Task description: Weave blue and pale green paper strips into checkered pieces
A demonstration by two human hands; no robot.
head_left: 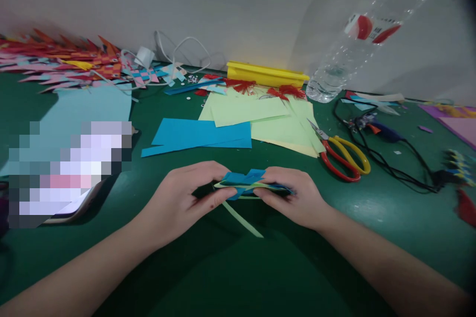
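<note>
Between both hands, just above the green table, is a piece of woven paper strips (243, 178) in blue and pale green. My left hand (197, 188) pinches its left end between thumb and fingers. The right end is gripped by my right hand (292, 190) in the same way, with the thumb on the near side. One loose pale green strip (243, 220) hangs down toward me from the weave. Beyond the hands lie blue paper sheets (203, 133) and a stack of pale green paper (253, 110). The fingertips behind the weave are hidden.
Scissors (340, 156) with red and yellow handles lie at right, near a black cord (383, 158). A clear bottle (334, 69) leans by the wall. A phone (80, 208), partly pixelated, sits at left. Folded paper pieces (74, 62), a white cable (178, 47) and a yellow paper trough (266, 75) line the back.
</note>
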